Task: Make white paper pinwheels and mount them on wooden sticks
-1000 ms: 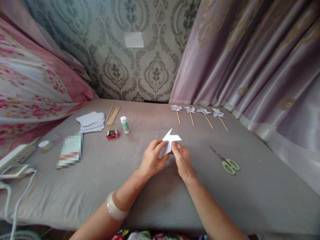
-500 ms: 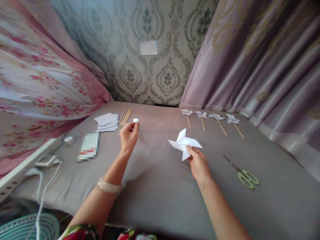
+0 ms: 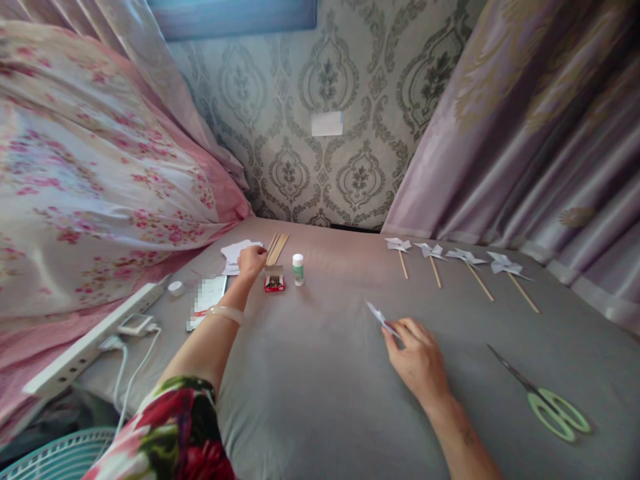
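My right hand [image 3: 417,357] pinches a white paper pinwheel [image 3: 379,315], now turned nearly edge-on above the grey sheet. My left hand [image 3: 251,260] reaches to the back left, over the edge of the white paper pieces [image 3: 241,251], its fingertips closed beside the bundle of wooden sticks [image 3: 278,247]. What those fingertips hold, if anything, is too small to make out. Just in front of the sticks sits a small open red box [image 3: 275,284] with dark contents. A glue stick [image 3: 298,270] with a white cap stands upright to the box's right.
Several finished pinwheels on sticks [image 3: 468,258] lie in a row at the back right. Green-handled scissors [image 3: 547,400] lie at the right. On the left are a partly blurred packet [image 3: 207,300], a round white lid [image 3: 176,289] and a power strip [image 3: 95,341] with cables.
My left hand has left the glue stick and moved left towards the sticks and paper. The pinwheel in my right hand has turned from face-up to edge-on. The view has shifted.
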`<state>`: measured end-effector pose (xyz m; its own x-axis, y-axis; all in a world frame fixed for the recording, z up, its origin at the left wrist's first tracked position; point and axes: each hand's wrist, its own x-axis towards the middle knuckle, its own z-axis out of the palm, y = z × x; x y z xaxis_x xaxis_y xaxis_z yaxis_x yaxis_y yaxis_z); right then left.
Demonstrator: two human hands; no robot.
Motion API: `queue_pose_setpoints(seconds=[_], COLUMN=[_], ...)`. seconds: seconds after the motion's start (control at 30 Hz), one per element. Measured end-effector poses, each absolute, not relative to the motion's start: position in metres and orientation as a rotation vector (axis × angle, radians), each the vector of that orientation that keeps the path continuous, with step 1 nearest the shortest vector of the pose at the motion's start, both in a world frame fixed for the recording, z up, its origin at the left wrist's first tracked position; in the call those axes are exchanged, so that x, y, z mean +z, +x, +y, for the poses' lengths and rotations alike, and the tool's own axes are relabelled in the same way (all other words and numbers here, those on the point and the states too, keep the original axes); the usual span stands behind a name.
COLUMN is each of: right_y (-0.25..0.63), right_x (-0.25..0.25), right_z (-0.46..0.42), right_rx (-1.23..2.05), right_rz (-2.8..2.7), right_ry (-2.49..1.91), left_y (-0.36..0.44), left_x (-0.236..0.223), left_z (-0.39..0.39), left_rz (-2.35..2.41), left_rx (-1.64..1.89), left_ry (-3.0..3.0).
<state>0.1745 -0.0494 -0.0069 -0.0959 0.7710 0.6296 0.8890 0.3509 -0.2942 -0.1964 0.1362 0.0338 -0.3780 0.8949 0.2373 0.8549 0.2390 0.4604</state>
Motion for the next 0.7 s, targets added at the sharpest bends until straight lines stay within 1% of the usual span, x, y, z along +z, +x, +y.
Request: queue_pose_setpoints(seconds=[0.13, 0.33, 0.5, 0.7], right_y=[0.169, 0.172, 0.172, 0.171], right_x=[-0.003, 0.003, 0.001, 0.002], right_z=[-0.055, -0.055, -0.052, -0.052], right_rx=[-0.103, -0.043, -0.054, -0.032], right_rz=[-2.079, -1.913, -1.855, -1.849], right_ry=[-1.398, -1.258, -1.265, -1.279], left_y=[-0.193, -0.184, -0.18, -0.174], left_x=[0.036, 0.037, 0.036, 0.04], left_z=[0.162, 0.187, 0.2, 0.208], left_rz=[2.395, 2.366, 2.408, 2.449], left_rx=[0.55, 0.291, 0.221, 0.258], left_ry=[1.766, 1.791, 1.739, 1.694])
